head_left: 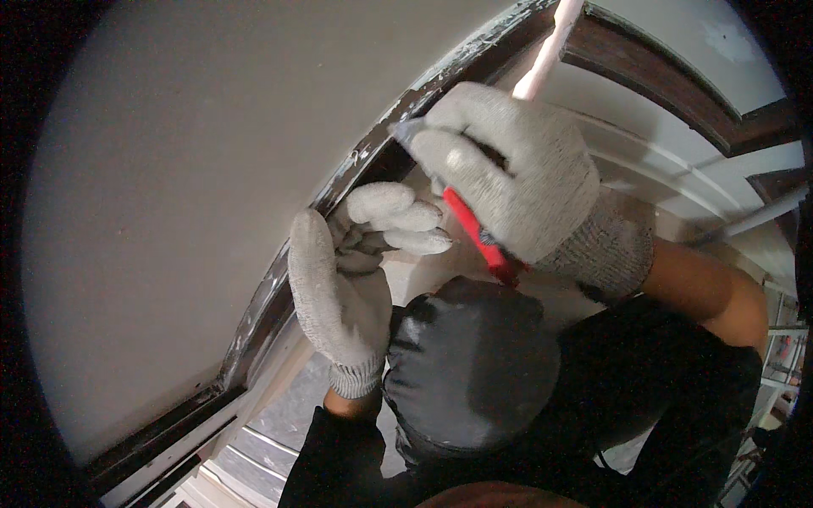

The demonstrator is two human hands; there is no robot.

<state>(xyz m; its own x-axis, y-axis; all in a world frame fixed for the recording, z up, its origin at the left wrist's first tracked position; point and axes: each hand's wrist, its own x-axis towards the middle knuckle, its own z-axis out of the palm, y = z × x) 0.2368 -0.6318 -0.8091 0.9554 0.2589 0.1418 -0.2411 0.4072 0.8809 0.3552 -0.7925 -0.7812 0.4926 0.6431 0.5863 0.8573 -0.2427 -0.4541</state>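
Observation:
My right hand (pixel 517 169), in a grey knit work glove, is closed round a red-handled tool (pixel 471 227). A grey, pointed end sticks out past its fingers against the dark frame edge (pixel 360 157); I cannot make out the exact kind of tool. Flaked, whitish patches run along that edge, beside a large plain grey panel (pixel 195 186). My left hand (pixel 339 271), gloved alike, lies lower down next to the same edge. Its palm is turned up, with the thumb apart from loosely bent fingers and nothing in it.
A rounded dark grey cloth shape (pixel 474 364) fills the space below my hands. Behind my right hand stands a bright white bar (pixel 550 51). Dark-trimmed pale panels (pixel 644 93) are at upper right. A metal rack or ladder (pixel 783 347) shows at the right rim.

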